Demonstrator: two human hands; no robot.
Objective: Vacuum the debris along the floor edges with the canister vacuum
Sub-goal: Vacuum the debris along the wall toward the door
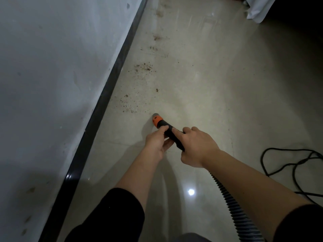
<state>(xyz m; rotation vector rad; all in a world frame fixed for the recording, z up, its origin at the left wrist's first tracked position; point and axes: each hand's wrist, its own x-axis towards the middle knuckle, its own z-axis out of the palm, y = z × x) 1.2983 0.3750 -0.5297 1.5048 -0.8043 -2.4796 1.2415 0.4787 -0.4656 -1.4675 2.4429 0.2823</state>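
Roughly early-to-mid job, judging by how the floor point(201, 81) lies.

- Nozzle point(163, 125): black tube with an orange collar. Its tip is down at or very near the floor, a little out from the dark baseboard point(104, 95) and pointing up the run of the wall.
- Left hand point(155, 143): grip closed on the nozzle just behind the collar, fingers over the top and thumb beneath.
- Right hand point(198, 148): grip wrapped round the nozzle's rear end, forefinger laid along its top.
- Hose point(232, 201): ribbed, trailing back under the right forearm. The canister itself is out of view.
- Debris point(144, 67): brown crumbs in several patches. The nearest lies just beyond the nozzle tip, and the others are strung out along the edge toward the far end.
- The strip beside the baseboard nearer the person shows no crumbs, so that part is likely done.
- Left to do: every patch ahead, which looks like the larger share of the visible edge.
- Power cord point(295, 165): looped on the floor at right, well apart from the work.
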